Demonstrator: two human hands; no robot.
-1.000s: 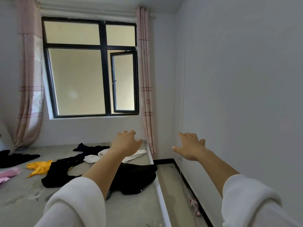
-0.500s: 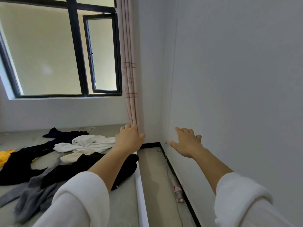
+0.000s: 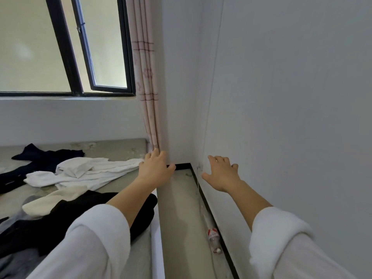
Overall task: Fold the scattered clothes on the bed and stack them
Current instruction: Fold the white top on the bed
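Clothes unfolded and scattered on the bed, all in the 8 to 9 o'clock part of the view. White garment spread crumpled mid-bed. Navy garment at its 10 o'clock, touching it. Cream piece at the white one's 7 o'clock, lying partly on the black garment, which reaches the bed's near edge. Grey cloth under the black at far 9 o'clock.

Left hand open, fingers spread, holding nothing, held out over the bed's right edge just beside the white garment's tip. Contact with the pink curtain at its 12 o'clock: cannot tell. Right hand open, fingers splayed, empty, close to the white wall; contact unclear. Both sleeves white.

Floor strip between bed and wall. Plastic bottle lies there at 5 o'clock. Black-framed window at 10 o'clock, one pane ajar.
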